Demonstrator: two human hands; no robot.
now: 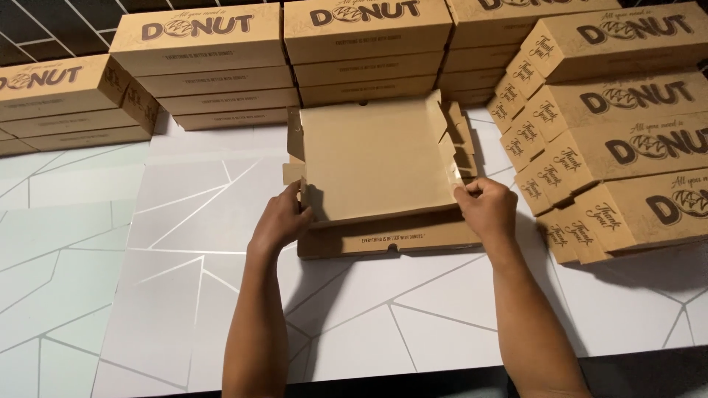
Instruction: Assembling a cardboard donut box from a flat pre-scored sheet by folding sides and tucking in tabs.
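A flat brown cardboard box (376,158) lies on the white tabletop (221,295), its lid raised and tilted toward me. My left hand (282,219) grips the lid's left lower edge beside a small side flap (293,174). My right hand (487,208) pinches the lid's right lower corner next to the folded side flaps (459,144). The box's front wall (389,239) stands below the lid, between my wrists.
Stacks of closed brown boxes line the back (206,70) (366,48), the far left (66,103), and lean in a slanted pile at the right (619,140). The white tabletop has thin silver line patterns, and its near edge runs along the bottom.
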